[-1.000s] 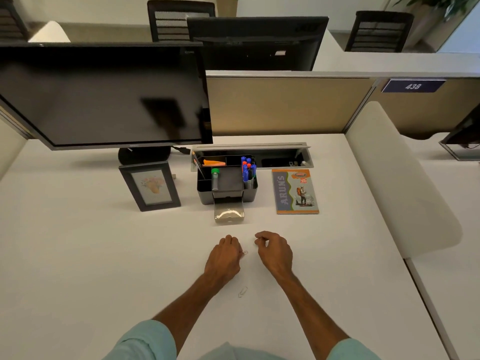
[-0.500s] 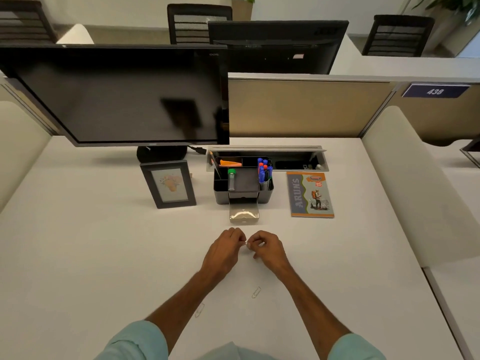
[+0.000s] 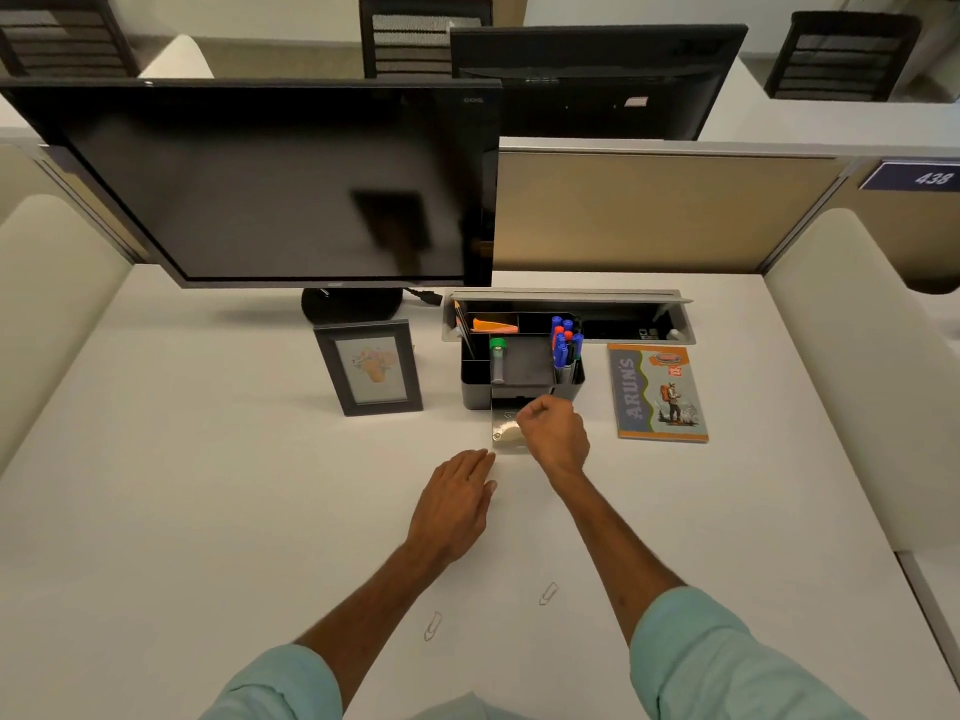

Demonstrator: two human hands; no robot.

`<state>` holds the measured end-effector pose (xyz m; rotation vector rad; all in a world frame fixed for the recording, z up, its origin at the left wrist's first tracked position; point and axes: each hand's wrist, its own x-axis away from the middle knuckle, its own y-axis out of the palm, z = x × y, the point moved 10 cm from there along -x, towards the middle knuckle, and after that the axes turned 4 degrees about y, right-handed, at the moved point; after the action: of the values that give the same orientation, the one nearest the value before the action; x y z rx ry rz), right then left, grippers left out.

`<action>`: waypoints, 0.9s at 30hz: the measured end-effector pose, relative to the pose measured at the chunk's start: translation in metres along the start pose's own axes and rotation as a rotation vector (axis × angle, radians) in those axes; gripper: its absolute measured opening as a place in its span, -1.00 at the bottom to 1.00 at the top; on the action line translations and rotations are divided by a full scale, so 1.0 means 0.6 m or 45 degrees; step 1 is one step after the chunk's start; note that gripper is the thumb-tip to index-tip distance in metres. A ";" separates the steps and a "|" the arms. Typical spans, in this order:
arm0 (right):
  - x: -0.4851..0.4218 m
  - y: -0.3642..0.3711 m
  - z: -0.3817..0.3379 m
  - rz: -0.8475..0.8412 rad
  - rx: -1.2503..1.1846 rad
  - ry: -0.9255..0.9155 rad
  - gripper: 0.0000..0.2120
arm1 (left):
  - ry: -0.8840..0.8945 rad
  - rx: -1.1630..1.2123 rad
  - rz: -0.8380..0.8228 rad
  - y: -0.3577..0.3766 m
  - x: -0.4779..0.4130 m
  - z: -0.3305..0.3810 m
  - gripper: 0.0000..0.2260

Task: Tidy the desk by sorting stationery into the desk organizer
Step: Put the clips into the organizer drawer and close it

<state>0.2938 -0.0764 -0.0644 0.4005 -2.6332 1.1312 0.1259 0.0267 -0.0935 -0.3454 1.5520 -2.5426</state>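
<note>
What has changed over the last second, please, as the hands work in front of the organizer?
The right hand moved forward, away from the left hand, to the clear drawer of the organizer, fingers curled; whether it holds a clip is hidden. The left hand opened, fingers straight. The organizer, notebook, photo frame and the paper clip between the forearms stayed put.

We have wide bare bench (image 3: 197,511) left and right. Ahead, the picture frame (image 3: 370,367), desk organizer (image 3: 475,379) and notebook (image 3: 657,392) stand in a row with gaps between them. The monitor (image 3: 270,184) overhangs behind. A paper clip (image 3: 547,593) and a second paper clip (image 3: 432,626) lie nearer us.
</note>
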 end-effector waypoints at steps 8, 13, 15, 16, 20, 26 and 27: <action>-0.016 0.036 -0.003 0.045 0.075 0.157 -0.87 | 0.053 -0.025 -0.038 0.014 0.014 -0.009 -0.53; 0.005 0.006 0.007 0.103 -0.002 0.127 -0.87 | 0.117 -0.023 0.010 0.018 0.012 0.011 -0.60; 0.017 -0.011 0.021 0.132 -0.066 0.120 -0.87 | 0.140 -0.014 0.008 0.020 0.013 0.029 -0.63; 0.023 -0.021 0.030 0.151 -0.087 0.123 -0.87 | 0.152 -0.007 -0.002 0.023 0.013 0.039 -0.64; 0.052 -0.055 0.068 0.186 -0.067 0.113 -0.85 | 0.294 -0.007 -0.059 0.044 0.029 0.093 -0.71; 0.096 -0.083 0.148 0.138 -0.047 0.156 -0.88 | 0.317 -0.084 -0.119 0.080 0.081 0.152 -0.65; 0.103 -0.085 0.159 0.127 -0.044 0.156 -0.89 | 0.287 -0.101 -0.105 0.085 0.089 0.156 -0.63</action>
<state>0.2429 -0.1894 -0.0738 0.1887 -2.5861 1.1011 0.0994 -0.0893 -0.0910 -0.1370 1.7539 -2.6668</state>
